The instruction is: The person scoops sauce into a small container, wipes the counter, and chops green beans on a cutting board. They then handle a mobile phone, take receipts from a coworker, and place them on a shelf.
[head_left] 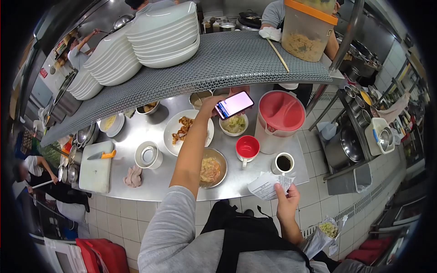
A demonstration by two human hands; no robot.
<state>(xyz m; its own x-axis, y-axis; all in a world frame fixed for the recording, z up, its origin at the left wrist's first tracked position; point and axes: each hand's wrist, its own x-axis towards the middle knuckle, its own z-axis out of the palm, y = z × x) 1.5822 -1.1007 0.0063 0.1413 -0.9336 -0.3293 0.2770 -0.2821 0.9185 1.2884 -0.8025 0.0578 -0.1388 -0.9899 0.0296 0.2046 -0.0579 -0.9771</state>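
Observation:
My left hand [211, 105], with the arm stretched over the counter, is closed around a smartphone [235, 105] with a lit screen. Under and beside the phone are a white bowl of pale green vegetables [235, 124] and a white plate [170, 123] with browned fried pieces. My right hand [287, 200] pinches printed paper slips [268, 185] at the counter's front edge. Just beyond the slips stands a white mug of dark liquid [283, 163]. A red-lined cup [247, 146] is to its left. A metal bowl of raw-looking meat [212, 168] sits beside my left forearm.
A mesh-covered shelf [218, 59] crosses above the counter, bearing stacked white dishes [166, 36] and an orange-lidded container [306, 43]. A red-lidded tub [281, 113] stands right. A knife [101, 155] lies on a cutting board [96, 175]. Other people work behind the shelf and at left.

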